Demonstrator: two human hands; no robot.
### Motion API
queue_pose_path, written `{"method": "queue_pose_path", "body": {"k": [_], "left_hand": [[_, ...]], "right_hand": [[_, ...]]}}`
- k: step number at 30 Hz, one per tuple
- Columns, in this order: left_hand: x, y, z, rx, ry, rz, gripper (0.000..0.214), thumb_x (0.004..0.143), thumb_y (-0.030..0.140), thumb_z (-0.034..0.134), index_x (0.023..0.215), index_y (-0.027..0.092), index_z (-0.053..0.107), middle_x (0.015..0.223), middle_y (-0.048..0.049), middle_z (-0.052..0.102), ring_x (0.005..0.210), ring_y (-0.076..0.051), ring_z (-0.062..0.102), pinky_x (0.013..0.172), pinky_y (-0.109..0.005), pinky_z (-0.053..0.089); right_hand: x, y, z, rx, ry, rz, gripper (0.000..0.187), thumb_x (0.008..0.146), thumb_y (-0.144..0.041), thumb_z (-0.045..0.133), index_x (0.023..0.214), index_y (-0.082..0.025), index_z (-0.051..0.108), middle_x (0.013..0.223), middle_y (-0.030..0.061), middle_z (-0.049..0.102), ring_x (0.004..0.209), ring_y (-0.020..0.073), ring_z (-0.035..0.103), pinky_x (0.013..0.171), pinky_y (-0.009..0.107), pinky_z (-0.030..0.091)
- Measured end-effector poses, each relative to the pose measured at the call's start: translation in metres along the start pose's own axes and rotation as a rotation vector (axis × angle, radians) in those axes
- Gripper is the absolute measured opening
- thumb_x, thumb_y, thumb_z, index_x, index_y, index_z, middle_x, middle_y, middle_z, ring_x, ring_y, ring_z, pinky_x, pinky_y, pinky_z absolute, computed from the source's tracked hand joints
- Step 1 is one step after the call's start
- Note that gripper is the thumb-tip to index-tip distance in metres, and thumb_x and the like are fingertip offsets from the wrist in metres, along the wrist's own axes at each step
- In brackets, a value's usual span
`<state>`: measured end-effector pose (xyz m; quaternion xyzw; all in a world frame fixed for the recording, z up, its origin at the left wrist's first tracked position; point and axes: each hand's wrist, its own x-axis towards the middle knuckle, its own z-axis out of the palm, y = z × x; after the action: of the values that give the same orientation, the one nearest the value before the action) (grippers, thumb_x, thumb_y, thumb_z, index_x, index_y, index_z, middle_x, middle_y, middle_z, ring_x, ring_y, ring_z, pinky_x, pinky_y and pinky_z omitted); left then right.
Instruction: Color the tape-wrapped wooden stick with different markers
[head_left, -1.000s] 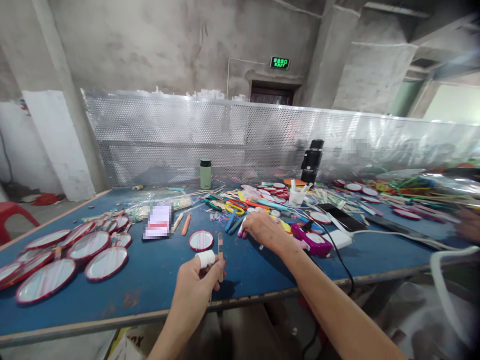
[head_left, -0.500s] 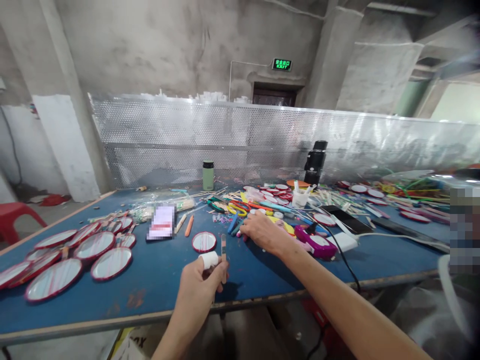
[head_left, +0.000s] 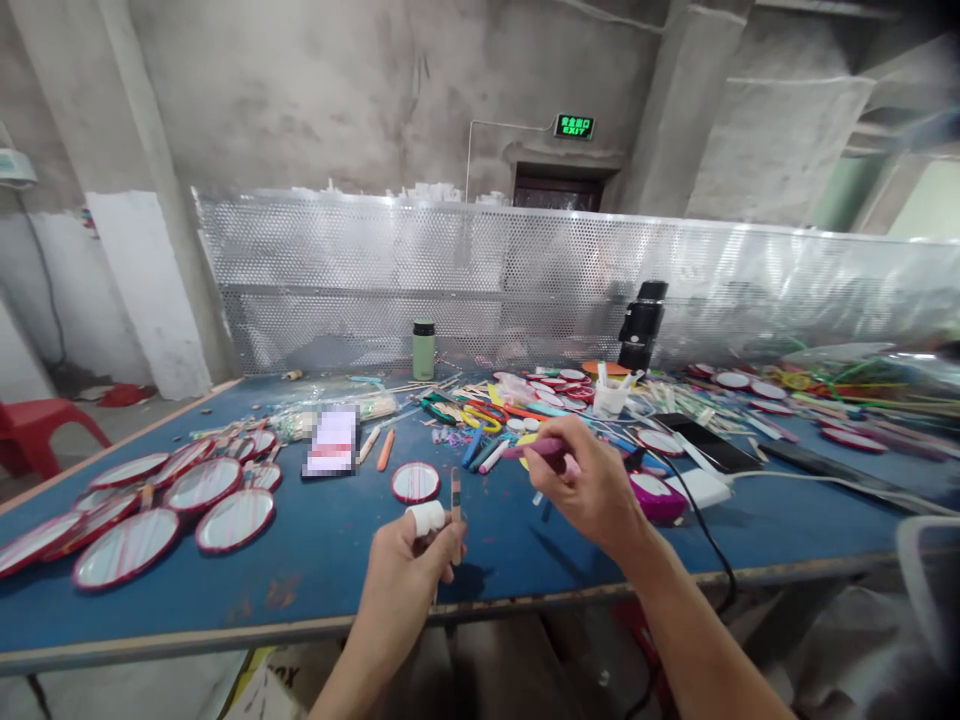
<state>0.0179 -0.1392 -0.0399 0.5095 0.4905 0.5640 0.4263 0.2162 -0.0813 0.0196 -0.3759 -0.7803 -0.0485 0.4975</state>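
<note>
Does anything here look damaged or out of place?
The blue tabletop has a worn or stained brown patch near its front edge. Round mirrors overlap at odd angles on the left. A white band sits on the left hand; whether it's a bandage, I can't tell.

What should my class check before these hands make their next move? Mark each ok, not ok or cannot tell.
1. Stick gripped in the left hand: ok.
2. Stick roughly upright: ok.
3. Pen held in the right hand: ok.
4. Pen uncapped: cannot tell; its tip is too small to make out.
5. Near mirror clear of both hands: ok.
6. Pile sorted: not ok; mixed items lie jumbled.
</note>
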Motion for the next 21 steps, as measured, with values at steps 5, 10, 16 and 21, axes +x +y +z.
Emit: {"method": "queue_pose_path", "body": {"k": [5,10,16,21], "left_hand": [[0.001,-0.002,-0.001,0.025,-0.011,0.016,0.025,0.077,0.037,0.066,0.072,0.012,0.067,0.055,-0.0001,0.059,0.044,-0.008,0.047,0.038,-0.016,0.032],[0.003,-0.004,0.0,0.019,0.002,0.029,0.028,0.079,0.039,0.066,0.076,0.012,0.068,0.056,-0.0002,0.06,0.043,-0.007,0.047,0.038,-0.016,0.033],[0.003,-0.005,0.0,-0.022,-0.003,0.02,0.031,0.078,0.041,0.066,0.083,0.01,0.07,0.059,-0.0028,0.064,0.04,-0.007,0.046,0.035,-0.015,0.033],[0.003,-0.003,0.001,-0.056,-0.006,0.026,0.031,0.077,0.042,0.068,0.076,0.011,0.069,0.055,-0.002,0.062,0.039,-0.007,0.047,0.035,-0.015,0.035]], "right_hand": [[-0.033,-0.013,0.015,0.549,0.257,0.32,0.009,0.084,-0.028,0.06,0.081,-0.021,0.055,0.057,-0.0055,0.054,0.046,0.0087,0.05,0.046,0.021,0.041],[-0.036,-0.017,0.036,1.027,0.315,0.503,0.012,0.083,-0.03,0.063,0.084,-0.018,0.063,0.053,-0.0034,0.056,0.044,0.0096,0.049,0.039,0.02,0.036],[-0.022,-0.03,0.039,1.255,0.312,0.541,0.013,0.081,-0.032,0.068,0.088,-0.022,0.062,0.058,-0.0048,0.058,0.042,0.0075,0.047,0.039,0.02,0.035],[-0.019,-0.035,0.044,1.4,0.31,0.541,0.019,0.077,-0.025,0.073,0.075,-0.02,0.055,0.053,-0.0095,0.045,0.038,0.0028,0.039,0.039,0.017,0.027]]}}
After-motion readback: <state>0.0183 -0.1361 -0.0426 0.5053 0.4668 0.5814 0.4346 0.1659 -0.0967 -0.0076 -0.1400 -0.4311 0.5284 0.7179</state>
